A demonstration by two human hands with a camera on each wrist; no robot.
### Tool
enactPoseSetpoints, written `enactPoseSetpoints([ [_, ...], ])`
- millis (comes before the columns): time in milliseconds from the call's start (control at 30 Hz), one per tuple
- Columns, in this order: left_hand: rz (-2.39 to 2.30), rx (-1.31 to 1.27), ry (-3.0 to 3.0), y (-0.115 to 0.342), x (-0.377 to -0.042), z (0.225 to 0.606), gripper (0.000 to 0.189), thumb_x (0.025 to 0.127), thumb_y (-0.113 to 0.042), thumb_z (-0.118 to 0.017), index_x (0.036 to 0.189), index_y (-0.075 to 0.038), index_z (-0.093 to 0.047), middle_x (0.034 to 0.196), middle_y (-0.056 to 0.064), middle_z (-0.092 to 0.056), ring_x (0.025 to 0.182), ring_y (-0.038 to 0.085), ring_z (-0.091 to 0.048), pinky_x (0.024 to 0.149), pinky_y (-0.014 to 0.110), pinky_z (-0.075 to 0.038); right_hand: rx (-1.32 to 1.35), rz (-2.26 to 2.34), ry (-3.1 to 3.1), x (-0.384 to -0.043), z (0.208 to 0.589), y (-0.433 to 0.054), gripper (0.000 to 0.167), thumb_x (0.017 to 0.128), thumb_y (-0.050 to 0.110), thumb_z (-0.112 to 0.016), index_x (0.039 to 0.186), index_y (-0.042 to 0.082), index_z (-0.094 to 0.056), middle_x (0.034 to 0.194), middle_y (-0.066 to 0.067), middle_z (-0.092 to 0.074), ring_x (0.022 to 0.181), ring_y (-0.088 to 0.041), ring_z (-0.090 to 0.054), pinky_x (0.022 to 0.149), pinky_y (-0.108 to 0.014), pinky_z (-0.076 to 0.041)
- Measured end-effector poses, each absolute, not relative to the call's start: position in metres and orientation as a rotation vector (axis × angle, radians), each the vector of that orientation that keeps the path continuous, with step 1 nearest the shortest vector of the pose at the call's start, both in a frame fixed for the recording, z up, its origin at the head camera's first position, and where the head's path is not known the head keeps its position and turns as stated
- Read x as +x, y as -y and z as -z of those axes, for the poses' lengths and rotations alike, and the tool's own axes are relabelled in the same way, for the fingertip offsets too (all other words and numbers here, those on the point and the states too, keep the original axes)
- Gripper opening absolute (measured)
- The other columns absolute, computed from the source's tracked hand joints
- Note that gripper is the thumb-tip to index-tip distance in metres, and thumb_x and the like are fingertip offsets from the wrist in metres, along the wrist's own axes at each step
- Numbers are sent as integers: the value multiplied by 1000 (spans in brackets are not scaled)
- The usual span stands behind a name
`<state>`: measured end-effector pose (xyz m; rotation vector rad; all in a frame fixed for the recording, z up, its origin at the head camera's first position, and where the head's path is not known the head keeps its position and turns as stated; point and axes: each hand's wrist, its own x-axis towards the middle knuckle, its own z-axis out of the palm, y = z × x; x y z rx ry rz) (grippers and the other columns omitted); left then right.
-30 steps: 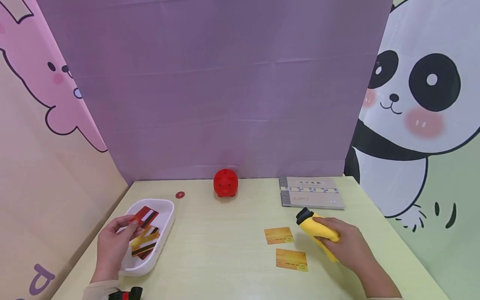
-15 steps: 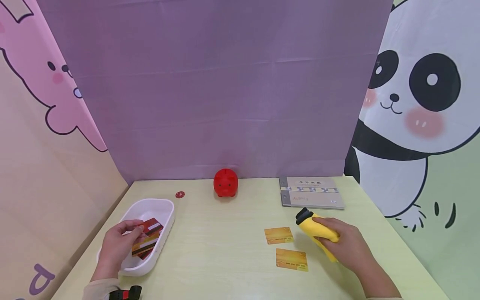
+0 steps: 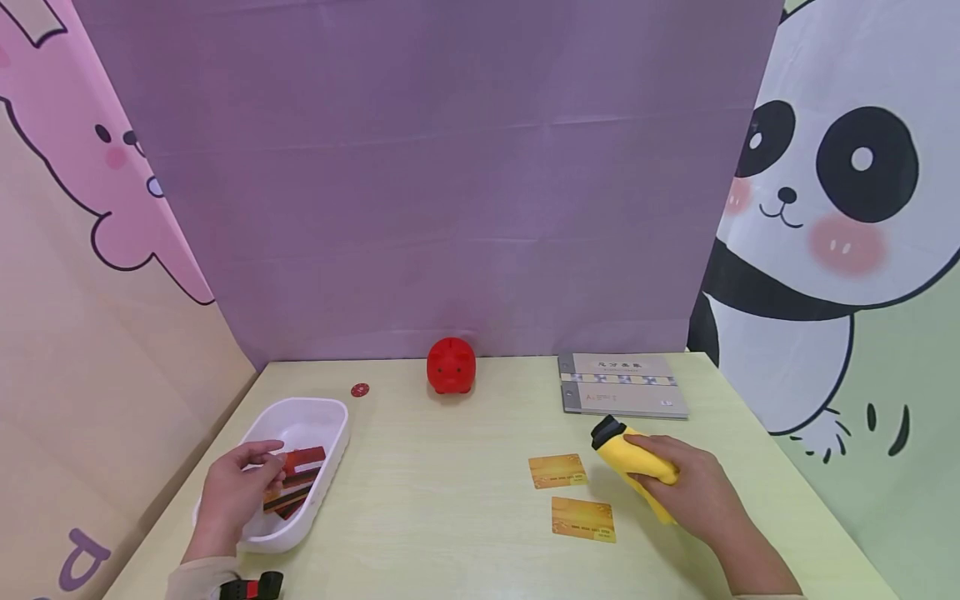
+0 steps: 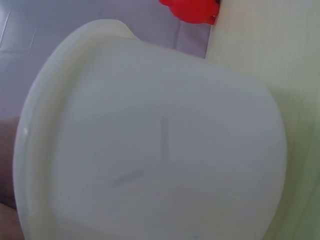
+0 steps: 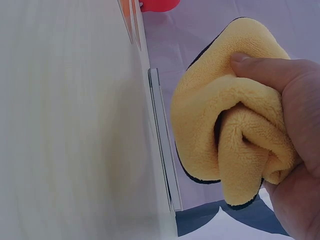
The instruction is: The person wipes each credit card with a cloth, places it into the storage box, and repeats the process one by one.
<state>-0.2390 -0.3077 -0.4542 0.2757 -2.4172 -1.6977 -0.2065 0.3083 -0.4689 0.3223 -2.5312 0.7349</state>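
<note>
Over the white plastic basket point(image 3: 341, 442) at the table's left, my left hand point(image 3: 236, 492) pinches a red bank card point(image 3: 307, 455) by its edge between thumb and fingers. Gold and dark red cards point(image 3: 288, 502) lie beneath it in the basket, partly hidden by the hand. The left wrist view is filled mostly by the basket's outer wall point(image 4: 165, 135), which hides the cards. On the right, my right hand point(image 3: 693, 487) grips a folded yellow cloth point(image 5: 200, 120) with black edging, held above the table.
Two gold cards point(image 3: 558, 471) lie flat on the table left of the cloth. A red piggy bank point(image 3: 452, 367) stands at the back, a grey notebook point(image 3: 622, 386) back right. A small red disc point(image 3: 360, 390) lies behind the basket.
My left hand has moved slightly right and lower into the basket. The red card has come down with it and now tilts more edge-on. My right hand and the cloth stay put.
</note>
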Motion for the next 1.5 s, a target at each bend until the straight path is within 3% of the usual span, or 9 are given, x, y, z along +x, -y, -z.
enactPoseSetpoints([
  [633, 1684, 310, 2362, 305, -240, 449, 40, 100, -20, -74, 132, 3, -66, 105, 10, -76, 80, 19, -75, 76, 29, -64, 286, -753, 2558, -206, 464, -311, 59, 78, 11, -93, 132, 23, -74, 121, -5, -75, 99, -26, -71, 80, -45, -58],
  [967, 1717, 144, 2326, 291, -236, 439, 41, 97, -24, -79, 129, -1, -68, 103, -5, -75, 89, 14, -72, 78, 26, -62, 291, -737, 2533, -203, 459, -314, 59, 77, 12, -94, 132, 23, -75, 121, -4, -75, 101, -27, -71, 81, -44, -58],
  [1200, 1606, -12, 2328, 265, -238, 432, 31, 97, -22, -78, 123, -6, -71, 105, 6, -74, 87, 12, -69, 73, 24, -60, 244, -724, 2533, -199, 458, -323, 58, 77, 14, -94, 131, 22, -75, 122, -8, -75, 104, -34, -72, 81, -45, -57],
  [1300, 1598, -97, 2296, 249, -239, 428, 26, 97, -16, -78, 119, -5, -72, 105, 10, -73, 85, 10, -68, 70, 23, -60, 242, -729, 2517, -199, 461, -327, 58, 76, 14, -95, 130, 22, -76, 121, -7, -76, 105, -35, -72, 81, -37, -56],
  [1500, 1620, -211, 2286, 221, -245, 423, 21, 95, -8, -78, 114, -3, -71, 112, 14, -71, 93, 10, -68, 81, 18, -57, 229, -746, 2498, -199, 462, -331, 58, 76, 15, -95, 129, 22, -76, 121, -7, -76, 105, -35, -72, 80, -28, -55],
])
